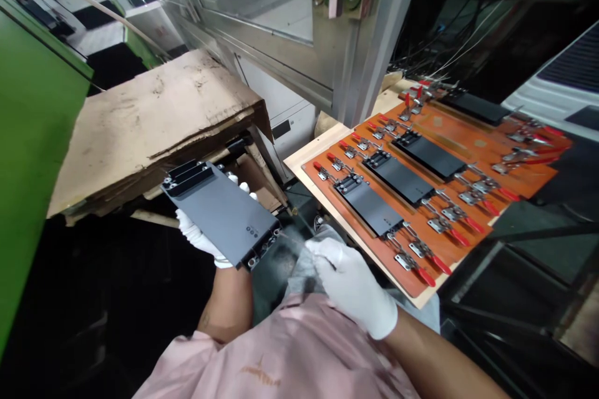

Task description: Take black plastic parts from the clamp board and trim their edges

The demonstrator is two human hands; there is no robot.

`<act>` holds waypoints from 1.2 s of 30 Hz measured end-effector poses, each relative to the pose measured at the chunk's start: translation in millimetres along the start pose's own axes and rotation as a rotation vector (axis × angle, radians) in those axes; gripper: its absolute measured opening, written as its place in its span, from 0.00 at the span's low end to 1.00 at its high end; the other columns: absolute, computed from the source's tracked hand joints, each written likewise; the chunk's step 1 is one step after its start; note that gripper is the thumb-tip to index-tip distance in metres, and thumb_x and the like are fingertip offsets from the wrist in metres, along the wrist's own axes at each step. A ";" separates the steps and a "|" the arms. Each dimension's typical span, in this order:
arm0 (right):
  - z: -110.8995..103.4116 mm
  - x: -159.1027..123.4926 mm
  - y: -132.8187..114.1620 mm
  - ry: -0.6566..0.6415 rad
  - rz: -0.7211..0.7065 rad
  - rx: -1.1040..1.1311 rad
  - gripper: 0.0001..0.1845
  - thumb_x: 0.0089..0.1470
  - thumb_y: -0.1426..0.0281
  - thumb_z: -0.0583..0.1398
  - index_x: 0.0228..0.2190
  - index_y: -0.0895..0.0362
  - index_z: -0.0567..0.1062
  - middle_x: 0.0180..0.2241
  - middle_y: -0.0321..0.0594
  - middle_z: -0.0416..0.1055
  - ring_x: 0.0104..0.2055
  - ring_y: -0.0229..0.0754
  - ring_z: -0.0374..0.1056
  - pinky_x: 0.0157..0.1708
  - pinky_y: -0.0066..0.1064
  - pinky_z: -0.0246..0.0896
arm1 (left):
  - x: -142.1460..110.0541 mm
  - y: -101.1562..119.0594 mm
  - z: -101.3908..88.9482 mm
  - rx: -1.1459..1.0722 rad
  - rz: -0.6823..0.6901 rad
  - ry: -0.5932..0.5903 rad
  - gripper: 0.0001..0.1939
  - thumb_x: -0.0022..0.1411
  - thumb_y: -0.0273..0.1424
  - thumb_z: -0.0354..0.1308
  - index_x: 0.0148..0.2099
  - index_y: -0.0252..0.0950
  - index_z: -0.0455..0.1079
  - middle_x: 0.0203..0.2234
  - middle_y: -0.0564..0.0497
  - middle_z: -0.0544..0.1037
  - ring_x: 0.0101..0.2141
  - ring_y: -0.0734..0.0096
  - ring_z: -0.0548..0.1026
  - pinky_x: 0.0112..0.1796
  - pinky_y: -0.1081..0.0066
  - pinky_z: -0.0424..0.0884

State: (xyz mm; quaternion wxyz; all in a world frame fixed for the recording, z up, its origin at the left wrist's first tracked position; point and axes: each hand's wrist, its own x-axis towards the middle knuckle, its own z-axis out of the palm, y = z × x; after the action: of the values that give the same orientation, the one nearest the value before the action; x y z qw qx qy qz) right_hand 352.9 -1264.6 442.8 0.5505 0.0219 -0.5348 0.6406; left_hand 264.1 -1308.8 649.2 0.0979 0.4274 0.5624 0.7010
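My left hand (pixel 199 235), in a white glove, grips a flat dark grey plastic panel (pixel 219 209) from beneath, holding it tilted in front of me. My right hand (pixel 350 283), also gloved, is closed in a pinch on a thin tool whose tip reaches the panel's near right corner (pixel 264 248). To the right lies an orange fixture board (pixel 472 143) with several similar dark panels (pixel 374 207) held down by red-handled toggle clamps (pixel 433 262).
A worn cardboard box (pixel 154 118) with folded flaps sits behind the held panel. A green machine body (pixel 32 156) stands at the left. A metal-framed glass guard (pixel 290 19) rises behind. Dark frames and cables fill the right.
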 end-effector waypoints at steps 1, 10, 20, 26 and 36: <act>1.2 -0.6 0.4 0.048 -0.040 -0.070 0.13 0.63 0.77 0.50 0.37 0.60 0.75 0.33 0.40 0.72 0.37 0.38 0.68 0.40 0.31 0.62 | -0.6 -0.4 1.5 -0.001 0.012 0.005 0.36 0.57 0.57 0.54 0.56 0.34 0.70 0.49 0.43 0.74 0.47 0.53 0.72 0.44 0.53 0.73; 8.0 -4.3 -2.3 0.009 0.056 0.021 0.12 0.63 0.76 0.51 0.33 0.59 0.74 0.33 0.39 0.72 0.35 0.37 0.68 0.40 0.29 0.63 | -4.3 -0.1 5.9 0.034 0.075 0.023 0.42 0.44 0.55 0.67 0.55 0.32 0.69 0.47 0.44 0.74 0.44 0.55 0.73 0.41 0.54 0.76; 9.1 -9.9 -4.6 0.004 0.080 0.070 0.12 0.62 0.76 0.51 0.35 0.59 0.75 0.32 0.38 0.72 0.35 0.37 0.68 0.38 0.30 0.63 | -6.2 0.7 12.2 0.028 0.106 0.039 0.42 0.42 0.55 0.68 0.54 0.32 0.70 0.45 0.44 0.75 0.43 0.56 0.74 0.41 0.56 0.76; 8.9 -16.8 -14.7 -0.012 -0.211 -0.080 0.16 0.58 0.80 0.50 0.40 0.61 0.76 0.28 0.39 0.67 0.28 0.37 0.64 0.28 0.30 0.60 | -7.4 -1.3 10.9 0.015 0.100 0.004 0.39 0.46 0.54 0.66 0.54 0.34 0.70 0.47 0.44 0.74 0.45 0.55 0.72 0.43 0.54 0.74; 10.3 -14.1 -30.5 -0.046 0.028 0.132 0.14 0.60 0.78 0.50 0.32 0.61 0.75 0.31 0.40 0.73 0.31 0.35 0.69 0.32 0.25 0.62 | -6.4 -4.8 10.0 0.019 0.160 -0.054 0.34 0.55 0.52 0.60 0.56 0.34 0.69 0.49 0.43 0.72 0.48 0.54 0.71 0.49 0.54 0.69</act>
State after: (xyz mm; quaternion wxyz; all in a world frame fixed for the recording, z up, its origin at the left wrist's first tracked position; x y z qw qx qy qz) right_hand 374.8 -1286.9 458.7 0.5264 0.0652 -0.5040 0.6816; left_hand 273.5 -1303.9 641.9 0.0527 0.4907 0.5302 0.6895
